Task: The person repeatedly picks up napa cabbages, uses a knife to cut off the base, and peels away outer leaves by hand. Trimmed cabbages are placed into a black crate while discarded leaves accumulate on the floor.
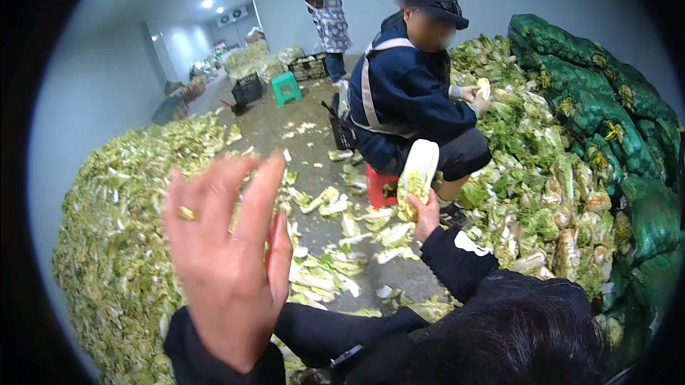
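My left hand (230,256) is raised close before the camera, blurred, a gold-coloured ring on one finger. Its fingers are parted and slightly bent, with nothing in them. Farther out, my right hand (426,216) grips a trimmed napa cabbage (420,165) near its yellow-green leafy end. The white stem end points up. Loose cabbage leaves (326,275) are scattered on the wet floor beneath. Dark hair (514,337) covers part of the black-clothed body at the lower right.
A co-worker (406,85) sits on a red stool (379,188), holding a piece of cabbage. Another person (329,15) stands behind. Leaf trimmings (123,235) are heaped left. Cabbages (535,192) and green mesh sacks (583,101) line the right. A green stool (286,89) stands near black crates (307,68).
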A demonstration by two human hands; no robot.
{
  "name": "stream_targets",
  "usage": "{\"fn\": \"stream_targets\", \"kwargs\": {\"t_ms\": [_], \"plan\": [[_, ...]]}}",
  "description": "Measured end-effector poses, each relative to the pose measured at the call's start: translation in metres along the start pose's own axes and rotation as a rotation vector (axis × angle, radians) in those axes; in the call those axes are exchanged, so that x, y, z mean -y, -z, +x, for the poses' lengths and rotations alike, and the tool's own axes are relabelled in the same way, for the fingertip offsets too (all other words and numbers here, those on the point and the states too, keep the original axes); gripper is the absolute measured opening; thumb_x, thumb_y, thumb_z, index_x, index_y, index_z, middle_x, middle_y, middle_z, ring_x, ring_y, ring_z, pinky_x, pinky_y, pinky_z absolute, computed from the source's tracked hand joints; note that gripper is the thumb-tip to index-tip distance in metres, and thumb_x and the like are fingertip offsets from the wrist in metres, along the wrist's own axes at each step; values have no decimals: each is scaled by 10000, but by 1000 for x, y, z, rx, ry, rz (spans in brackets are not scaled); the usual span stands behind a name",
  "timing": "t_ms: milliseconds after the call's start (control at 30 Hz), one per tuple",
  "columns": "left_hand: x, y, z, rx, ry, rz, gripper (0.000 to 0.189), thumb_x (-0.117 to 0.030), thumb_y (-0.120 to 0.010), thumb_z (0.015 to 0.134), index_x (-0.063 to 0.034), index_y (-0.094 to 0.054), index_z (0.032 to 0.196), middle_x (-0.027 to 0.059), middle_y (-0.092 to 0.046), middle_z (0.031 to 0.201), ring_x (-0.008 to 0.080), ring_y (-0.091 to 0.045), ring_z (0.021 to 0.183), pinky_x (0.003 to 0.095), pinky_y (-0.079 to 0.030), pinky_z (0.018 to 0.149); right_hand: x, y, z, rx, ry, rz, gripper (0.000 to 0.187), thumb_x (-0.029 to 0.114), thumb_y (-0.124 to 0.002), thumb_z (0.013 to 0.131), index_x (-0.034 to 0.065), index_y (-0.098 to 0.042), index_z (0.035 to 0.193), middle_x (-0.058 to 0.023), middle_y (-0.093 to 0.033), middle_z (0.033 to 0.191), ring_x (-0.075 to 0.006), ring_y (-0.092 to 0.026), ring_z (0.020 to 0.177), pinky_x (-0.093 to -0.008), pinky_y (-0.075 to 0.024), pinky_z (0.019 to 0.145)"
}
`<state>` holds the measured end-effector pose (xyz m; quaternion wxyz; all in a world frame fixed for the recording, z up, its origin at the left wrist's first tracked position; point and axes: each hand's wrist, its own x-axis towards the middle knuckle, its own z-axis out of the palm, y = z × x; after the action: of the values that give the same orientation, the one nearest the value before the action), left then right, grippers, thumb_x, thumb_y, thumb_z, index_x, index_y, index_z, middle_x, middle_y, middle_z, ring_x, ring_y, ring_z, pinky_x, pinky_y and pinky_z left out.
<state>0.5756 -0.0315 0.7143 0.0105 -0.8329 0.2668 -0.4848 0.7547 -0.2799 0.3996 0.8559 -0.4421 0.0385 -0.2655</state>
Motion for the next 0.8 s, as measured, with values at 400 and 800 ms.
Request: {"fn": "stream_targets", "kwargs": {"t_ms": [400, 800], "plan": [[12, -156, -117, 335, 228, -240, 374, -25, -583, 666, -129, -568, 1025, 75, -550, 822, 248, -515, 931, 518, -218, 975, 9, -12, 3, 43, 127, -101, 513, 29, -622, 747, 11, -397, 1208, -67, -537, 1090, -148, -523, 967, -263, -406, 845], [5, -169, -137, 445, 253, -239, 291, -126, -653, 674, -106, -563, 950, 77, -443, 1209, 328, -365, 1148, 571, -162, 974, 7, -12, -4, 68, 120, -72, 563, 12, -616, 749, 20, -355, 1247, -66, -506, 1140, -149, -500, 1011, -263, -401, 865]]}}
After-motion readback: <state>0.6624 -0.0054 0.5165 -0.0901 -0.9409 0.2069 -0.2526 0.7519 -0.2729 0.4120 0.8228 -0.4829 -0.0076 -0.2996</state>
